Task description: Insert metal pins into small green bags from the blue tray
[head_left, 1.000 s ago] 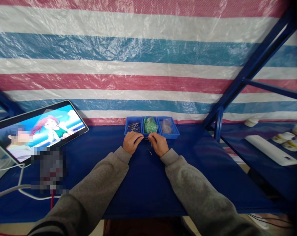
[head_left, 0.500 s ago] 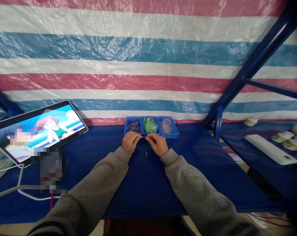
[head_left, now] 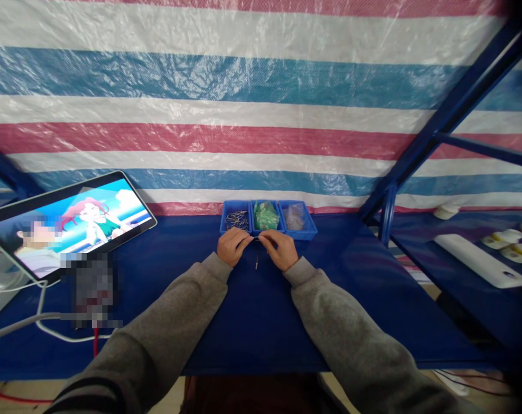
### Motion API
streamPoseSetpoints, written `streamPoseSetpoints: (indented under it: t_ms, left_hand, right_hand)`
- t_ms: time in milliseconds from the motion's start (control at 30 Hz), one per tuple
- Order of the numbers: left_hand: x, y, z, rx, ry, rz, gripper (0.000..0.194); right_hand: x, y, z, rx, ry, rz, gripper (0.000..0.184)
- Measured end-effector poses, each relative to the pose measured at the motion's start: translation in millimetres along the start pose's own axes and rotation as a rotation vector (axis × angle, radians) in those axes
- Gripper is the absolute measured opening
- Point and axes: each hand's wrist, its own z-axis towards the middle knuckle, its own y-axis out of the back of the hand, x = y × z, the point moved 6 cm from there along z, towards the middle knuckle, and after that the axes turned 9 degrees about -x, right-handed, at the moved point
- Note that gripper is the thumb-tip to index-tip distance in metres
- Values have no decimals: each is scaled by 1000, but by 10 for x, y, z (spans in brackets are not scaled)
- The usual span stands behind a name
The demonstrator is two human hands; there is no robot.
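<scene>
Pinching a thin piece (head_left: 255,238) between them, left hand (head_left: 232,246) and right hand (head_left: 281,248) seem mid-adjustment just before the bins (head_left: 303,234). A pin (head_left: 256,263) shows nearer, lying or hanging, unclear; the next move likely calls for steady fingertips.

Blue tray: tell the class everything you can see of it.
The tray is blue, looks like plastic, and has three compartments in a row, perhaps separate bins. Left to right they hold thin metal-looking pieces, crumpled green film and clear film, it seems. It sits open-topped on the table, close to the striped sheet. The left hand and right hand hide part of its near edge; whether they touch it is unclear.
</scene>
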Motion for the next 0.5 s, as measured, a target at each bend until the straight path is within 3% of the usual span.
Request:
streamPoseSetpoints:
  t_ms: [500]
  left_hand:
    - [-63,27,15,-36,-35,-108,13]
  right_hand:
    - [-74,-91,-6,68,2,-95,41]
